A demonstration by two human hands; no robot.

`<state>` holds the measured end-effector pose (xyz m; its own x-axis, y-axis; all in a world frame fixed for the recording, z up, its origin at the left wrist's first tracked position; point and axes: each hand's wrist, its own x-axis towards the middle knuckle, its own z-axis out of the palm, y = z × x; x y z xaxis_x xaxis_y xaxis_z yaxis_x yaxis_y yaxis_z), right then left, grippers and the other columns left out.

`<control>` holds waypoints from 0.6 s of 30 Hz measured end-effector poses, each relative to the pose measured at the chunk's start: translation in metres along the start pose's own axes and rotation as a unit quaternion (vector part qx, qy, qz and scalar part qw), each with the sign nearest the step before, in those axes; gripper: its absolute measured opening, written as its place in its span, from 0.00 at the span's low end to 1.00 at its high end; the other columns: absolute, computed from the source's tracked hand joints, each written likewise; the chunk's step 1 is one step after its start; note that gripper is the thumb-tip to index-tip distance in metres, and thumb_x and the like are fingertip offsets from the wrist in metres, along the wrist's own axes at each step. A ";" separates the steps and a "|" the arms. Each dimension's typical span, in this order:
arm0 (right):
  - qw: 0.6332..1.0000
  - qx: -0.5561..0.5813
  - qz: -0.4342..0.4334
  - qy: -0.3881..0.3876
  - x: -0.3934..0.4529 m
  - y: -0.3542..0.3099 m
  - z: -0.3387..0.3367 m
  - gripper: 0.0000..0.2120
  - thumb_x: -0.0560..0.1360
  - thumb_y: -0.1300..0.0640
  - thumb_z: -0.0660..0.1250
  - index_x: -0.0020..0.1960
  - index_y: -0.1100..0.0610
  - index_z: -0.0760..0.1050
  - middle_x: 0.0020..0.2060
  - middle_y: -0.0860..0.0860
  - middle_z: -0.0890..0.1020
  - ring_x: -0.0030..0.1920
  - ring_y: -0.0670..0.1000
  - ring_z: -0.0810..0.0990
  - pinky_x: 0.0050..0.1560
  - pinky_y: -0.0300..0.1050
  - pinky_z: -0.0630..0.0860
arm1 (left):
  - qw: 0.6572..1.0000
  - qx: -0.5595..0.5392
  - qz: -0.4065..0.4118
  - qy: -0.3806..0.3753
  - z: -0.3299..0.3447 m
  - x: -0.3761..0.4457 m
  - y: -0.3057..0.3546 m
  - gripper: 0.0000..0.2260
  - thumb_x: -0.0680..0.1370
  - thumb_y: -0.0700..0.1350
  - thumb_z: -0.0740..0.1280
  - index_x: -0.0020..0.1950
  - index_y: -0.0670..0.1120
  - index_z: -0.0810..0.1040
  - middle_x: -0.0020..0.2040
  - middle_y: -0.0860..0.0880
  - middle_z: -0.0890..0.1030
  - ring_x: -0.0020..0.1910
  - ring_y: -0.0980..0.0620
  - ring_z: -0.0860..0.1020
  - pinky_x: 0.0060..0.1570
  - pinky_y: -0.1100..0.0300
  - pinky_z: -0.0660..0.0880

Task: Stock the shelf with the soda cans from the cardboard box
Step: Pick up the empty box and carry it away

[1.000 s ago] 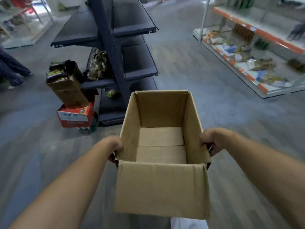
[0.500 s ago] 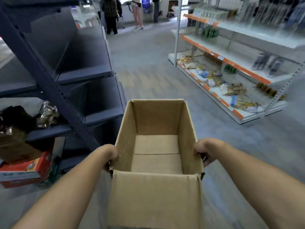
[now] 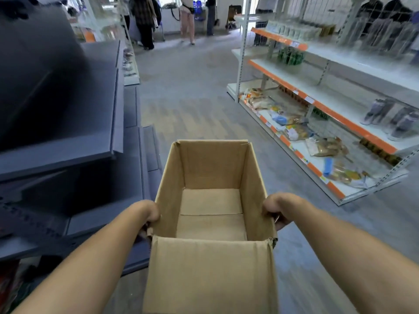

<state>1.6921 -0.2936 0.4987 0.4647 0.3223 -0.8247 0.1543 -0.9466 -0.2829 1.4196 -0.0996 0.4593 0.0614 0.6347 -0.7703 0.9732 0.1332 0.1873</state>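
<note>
I see left hand and right hand each gripping a side wall of the cardboard box, carried mid-aisle | no soda cans visible inside | step: stocking looks finished | next: find somewhere for the empty | dark shelf left, people far.

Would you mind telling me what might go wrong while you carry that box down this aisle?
The cardboard box looks empty, so there are no cans left to stock. The left hand passes close to the dark shelf and might knock its edge. People stand ahead in the aisle, so a collision is possible.
</note>
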 end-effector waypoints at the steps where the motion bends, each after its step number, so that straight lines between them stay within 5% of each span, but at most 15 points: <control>1: 1.000 -0.007 -0.001 0.000 0.009 -0.014 -0.009 0.17 0.80 0.64 0.52 0.57 0.70 0.76 0.51 0.63 0.83 0.51 0.59 0.83 0.49 0.55 0.81 | 1.000 -0.002 -0.003 -0.004 -0.009 0.008 0.013 0.14 0.81 0.44 0.57 0.59 0.36 0.75 0.52 0.37 0.82 0.47 0.41 0.83 0.48 0.45 0.81; 6: 0.999 -0.027 -0.022 -0.008 0.074 -0.084 -0.051 0.16 0.79 0.65 0.52 0.54 0.69 0.77 0.47 0.62 0.83 0.42 0.58 0.84 0.39 0.50 0.83 | 1.000 -0.013 -0.002 0.019 -0.048 0.059 0.076 0.13 0.81 0.42 0.58 0.59 0.34 0.74 0.51 0.36 0.82 0.49 0.38 0.82 0.48 0.45 0.80; 10: 0.999 -0.047 -0.026 -0.010 0.150 -0.141 -0.085 0.15 0.80 0.65 0.51 0.42 0.66 0.74 0.35 0.57 0.80 0.32 0.54 0.80 0.31 0.45 0.81 | 0.997 -0.009 -0.028 0.065 -0.065 0.123 0.124 0.15 0.81 0.43 0.60 0.63 0.35 0.73 0.52 0.38 0.82 0.49 0.43 0.83 0.50 0.52 0.80; 13: 0.998 -0.054 -0.036 -0.006 0.232 -0.186 -0.102 0.14 0.81 0.64 0.53 0.41 0.66 0.73 0.37 0.57 0.78 0.34 0.56 0.80 0.39 0.50 0.82 | 0.994 0.020 -0.045 0.096 -0.071 0.189 0.160 0.16 0.81 0.43 0.61 0.66 0.38 0.73 0.63 0.41 0.77 0.61 0.45 0.77 0.59 0.58 0.75; 15: 0.996 -0.071 -0.055 0.007 0.291 -0.218 -0.110 0.14 0.81 0.63 0.55 0.41 0.65 0.73 0.38 0.59 0.79 0.40 0.59 0.81 0.48 0.54 0.81 | 0.992 -0.007 -0.093 0.085 -0.068 0.241 0.177 0.15 0.79 0.44 0.63 0.63 0.38 0.75 0.61 0.42 0.78 0.59 0.44 0.78 0.58 0.55 0.76; 18: 0.989 -0.109 -0.091 0.039 0.380 -0.254 -0.111 0.10 0.79 0.63 0.57 0.47 0.67 0.76 0.45 0.63 0.81 0.43 0.62 0.83 0.45 0.57 0.82 | 0.988 -0.051 -0.116 0.093 -0.050 0.315 0.196 0.16 0.79 0.49 0.64 0.60 0.39 0.77 0.57 0.41 0.79 0.55 0.43 0.79 0.55 0.52 0.77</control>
<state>1.9264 0.0689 0.3119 0.4774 0.4937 -0.7269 0.4224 -0.8543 -0.3028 1.6189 0.1646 0.2845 -0.2115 0.7059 -0.6760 0.9286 0.3609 0.0863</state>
